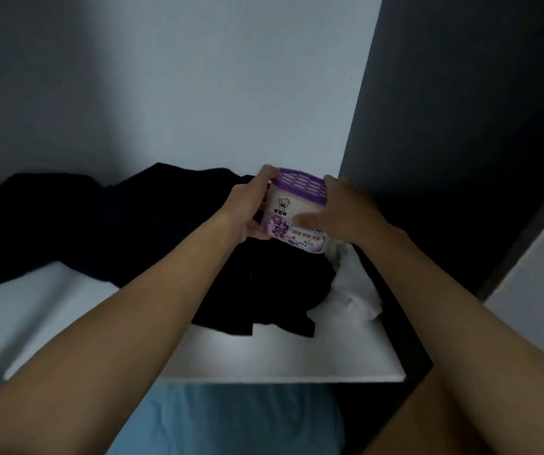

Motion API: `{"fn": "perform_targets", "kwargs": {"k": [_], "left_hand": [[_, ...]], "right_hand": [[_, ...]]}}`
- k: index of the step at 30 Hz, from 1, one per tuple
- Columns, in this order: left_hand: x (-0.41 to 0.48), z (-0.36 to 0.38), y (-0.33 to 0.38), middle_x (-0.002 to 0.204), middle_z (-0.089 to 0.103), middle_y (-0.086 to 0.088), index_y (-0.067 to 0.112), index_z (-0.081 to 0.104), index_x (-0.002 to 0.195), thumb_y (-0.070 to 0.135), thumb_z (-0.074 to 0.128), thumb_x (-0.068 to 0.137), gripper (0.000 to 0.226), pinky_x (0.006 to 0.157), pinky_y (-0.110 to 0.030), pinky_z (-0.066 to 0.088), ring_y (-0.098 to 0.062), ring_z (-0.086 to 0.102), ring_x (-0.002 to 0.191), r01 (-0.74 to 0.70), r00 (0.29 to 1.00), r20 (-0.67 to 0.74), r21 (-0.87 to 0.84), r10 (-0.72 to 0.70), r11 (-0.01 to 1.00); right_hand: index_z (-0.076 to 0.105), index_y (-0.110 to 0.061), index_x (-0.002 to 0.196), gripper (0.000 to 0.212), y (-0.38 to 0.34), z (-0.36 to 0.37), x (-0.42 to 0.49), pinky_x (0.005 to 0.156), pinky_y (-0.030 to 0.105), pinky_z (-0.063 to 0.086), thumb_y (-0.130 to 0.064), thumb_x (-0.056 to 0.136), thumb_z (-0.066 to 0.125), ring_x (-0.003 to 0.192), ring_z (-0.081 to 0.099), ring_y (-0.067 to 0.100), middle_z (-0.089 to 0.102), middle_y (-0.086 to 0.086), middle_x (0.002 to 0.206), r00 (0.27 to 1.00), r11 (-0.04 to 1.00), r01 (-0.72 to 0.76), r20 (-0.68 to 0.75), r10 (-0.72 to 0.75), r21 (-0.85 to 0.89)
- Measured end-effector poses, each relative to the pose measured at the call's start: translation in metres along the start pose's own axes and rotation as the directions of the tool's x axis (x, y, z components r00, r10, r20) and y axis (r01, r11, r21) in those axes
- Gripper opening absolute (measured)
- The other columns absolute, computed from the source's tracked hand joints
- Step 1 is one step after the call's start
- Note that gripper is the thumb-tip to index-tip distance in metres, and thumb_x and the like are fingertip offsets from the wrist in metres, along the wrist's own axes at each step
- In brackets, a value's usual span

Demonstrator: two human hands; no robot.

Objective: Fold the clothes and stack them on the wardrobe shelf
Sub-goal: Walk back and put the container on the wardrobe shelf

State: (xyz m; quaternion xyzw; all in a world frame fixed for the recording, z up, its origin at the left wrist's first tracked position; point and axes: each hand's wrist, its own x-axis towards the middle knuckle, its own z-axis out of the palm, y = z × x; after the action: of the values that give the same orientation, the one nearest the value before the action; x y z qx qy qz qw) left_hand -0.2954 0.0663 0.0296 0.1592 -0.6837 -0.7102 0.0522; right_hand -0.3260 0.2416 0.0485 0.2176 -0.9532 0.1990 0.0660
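Both my hands hold a white dehumidifier box (292, 205) with a purple perforated lid, a little above the white wardrobe shelf (264, 359). My left hand (252, 208) grips its left side and my right hand (346, 211) grips its right side. Under the box lies a black garment (264, 290), loosely folded. A larger dark garment (83, 224) is spread unfolded along the back of the shelf to the left. A crumpled white garment (352, 300) lies at the right, partly under the black one.
The wardrobe's pale back wall (198, 93) rises behind the shelf and a dark side panel (461, 126) closes it on the right. Blue fabric (231, 418) shows below the shelf's front edge. A bare strip of shelf runs along the front.
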Motion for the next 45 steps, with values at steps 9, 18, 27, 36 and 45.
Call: {"fn": "perform_targets", "kwargs": {"k": [9, 18, 27, 36, 45], "left_hand": [[0.135, 0.014, 0.035, 0.098, 0.075, -0.004, 0.017, 0.068, 0.106, 0.075, 0.055, 0.076, 0.067, 0.069, -0.035, 0.061, -0.023, 0.074, 0.084, -0.049, 0.973, 0.229, 0.087, 0.028, 0.995], [0.246, 0.051, -0.008, 0.127, 0.064, -0.019, 0.0, 0.065, 0.116, 0.012, 0.046, 0.099, 0.028, 0.084, -0.024, 0.046, -0.027, 0.061, 0.11, -0.342, 0.937, 0.224, 0.444, 0.267, 0.829], [0.254, 0.06, -0.046, 0.145, 0.052, -0.014, 0.006, 0.056, 0.133, 0.015, 0.035, 0.096, 0.044, 0.111, -0.045, 0.037, -0.03, 0.05, 0.13, -0.56, 0.795, 0.565, 0.823, -0.221, 0.092], [0.254, 0.054, -0.057, 0.142, 0.055, -0.013, 0.003, 0.062, 0.126, 0.01, 0.037, 0.098, 0.039, 0.11, -0.043, 0.038, -0.028, 0.052, 0.129, -0.611, 0.773, 0.621, 0.784, -0.13, 0.109], [0.252, 0.054, -0.063, 0.142, 0.056, 0.002, 0.028, 0.065, 0.123, 0.026, 0.038, 0.092, 0.041, 0.107, -0.049, 0.036, -0.026, 0.052, 0.128, -0.556, 0.829, 0.559, 0.826, -0.002, 0.091]], "right_hand": [[0.05, -0.015, 0.122, 0.085, 0.008, -0.001, 0.095, 0.089, 0.045, 0.053, -0.067, 0.063, 0.082, 0.108, 0.057, 0.029, 0.054, 0.008, 0.118, 0.955, 0.966, -0.233, -0.213, 0.207, -0.108], [0.047, -0.008, 0.127, 0.091, 0.037, 0.009, 0.156, 0.093, 0.041, 0.049, -0.062, 0.064, 0.084, 0.116, 0.052, 0.031, 0.054, 0.014, 0.126, 0.881, 0.939, -0.309, -0.418, 0.224, -0.149], [0.043, -0.008, 0.132, 0.094, 0.065, 0.042, 0.217, 0.093, 0.041, 0.047, -0.06, 0.065, 0.084, 0.12, 0.048, 0.031, 0.049, 0.014, 0.13, 0.912, 0.939, -0.277, -0.364, 0.189, -0.206], [0.044, -0.007, 0.133, 0.092, 0.097, 0.108, 0.241, 0.102, 0.038, 0.038, -0.06, 0.068, 0.08, 0.122, 0.045, 0.032, 0.052, 0.015, 0.132, 0.971, 0.885, -0.218, -0.181, 0.154, -0.412], [0.048, -0.005, 0.132, 0.082, 0.114, 0.12, 0.244, 0.1, 0.04, 0.038, -0.065, 0.08, 0.068, 0.123, 0.047, 0.032, 0.058, 0.014, 0.131, 0.977, 0.8, -0.213, -0.101, 0.19, -0.562]]}}
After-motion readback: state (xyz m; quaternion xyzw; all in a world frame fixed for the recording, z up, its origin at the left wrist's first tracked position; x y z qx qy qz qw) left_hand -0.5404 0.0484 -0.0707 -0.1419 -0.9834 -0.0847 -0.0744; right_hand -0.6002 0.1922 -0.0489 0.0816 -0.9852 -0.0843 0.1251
